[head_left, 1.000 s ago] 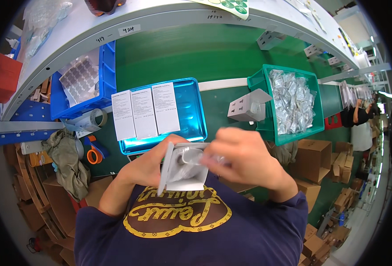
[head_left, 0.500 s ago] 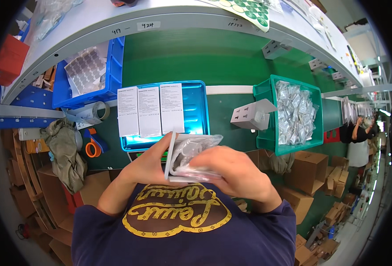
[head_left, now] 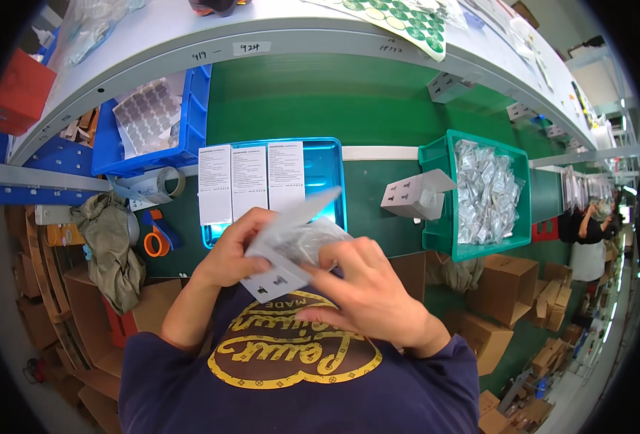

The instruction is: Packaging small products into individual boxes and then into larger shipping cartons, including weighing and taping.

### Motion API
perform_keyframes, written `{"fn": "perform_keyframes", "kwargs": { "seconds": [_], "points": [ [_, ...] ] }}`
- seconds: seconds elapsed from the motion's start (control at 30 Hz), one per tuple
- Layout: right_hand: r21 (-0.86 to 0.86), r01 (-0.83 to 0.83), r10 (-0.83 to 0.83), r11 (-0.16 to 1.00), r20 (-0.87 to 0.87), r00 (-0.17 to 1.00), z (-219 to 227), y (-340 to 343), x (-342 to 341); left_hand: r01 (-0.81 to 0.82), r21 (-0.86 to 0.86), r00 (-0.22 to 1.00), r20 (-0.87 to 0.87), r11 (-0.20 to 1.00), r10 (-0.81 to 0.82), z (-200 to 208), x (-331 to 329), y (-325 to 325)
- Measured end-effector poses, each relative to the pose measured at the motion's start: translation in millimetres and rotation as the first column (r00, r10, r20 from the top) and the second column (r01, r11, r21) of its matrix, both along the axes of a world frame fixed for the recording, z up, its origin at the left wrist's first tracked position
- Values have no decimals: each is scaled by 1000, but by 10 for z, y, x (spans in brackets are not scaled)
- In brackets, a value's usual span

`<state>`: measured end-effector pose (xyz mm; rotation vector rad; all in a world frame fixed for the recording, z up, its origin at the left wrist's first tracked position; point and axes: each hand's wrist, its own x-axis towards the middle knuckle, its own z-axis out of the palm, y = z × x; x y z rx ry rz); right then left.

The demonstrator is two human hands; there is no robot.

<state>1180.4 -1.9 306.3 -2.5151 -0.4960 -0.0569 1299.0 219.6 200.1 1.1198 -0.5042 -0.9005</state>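
Observation:
My left hand grips a small white carton in front of my chest, with its flap standing up. A clear plastic bag shows inside the carton's mouth; what the bag holds cannot be made out. Over the right side of the mouth is my right hand, its fingertips at the bag and carton edge, its thumb stretched away from the fingers. Just beyond, three closed white cartons lie side by side in a shiny blue tray.
A green bin of small clear packets stands right, beside an open white carton. At left are a blue bin, a tape roll and an orange-and-blue tool. A shelf spans the far side.
The carton has turned and tilted, so its flap and printed side now show. My right hand has drawn back from over the bag, its thumb spreading apart from the fingers.

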Motion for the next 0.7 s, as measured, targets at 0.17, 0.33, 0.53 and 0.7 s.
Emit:
{"fn": "perform_keyframes", "kwargs": {
  "seconds": [0.17,0.33,0.53,0.7],
  "points": [
    [671,53,-127,739,62,990,-487,-126,-140,-107,-74,967,-239,991,87,-594,-223,43],
    [867,-9,-88,499,61,994,-879,126,-167,-345,-117,915,181,931,362,-65,-370,-381],
    [748,-15,-100,664,108,989,-812,45,8,-205,-212,781,552,955,290,77,-399,-223],
    [686,154,-236,712,26,972,-901,36,121,-165,153,833,551,974,54,224,-290,-178]
  ]
}}
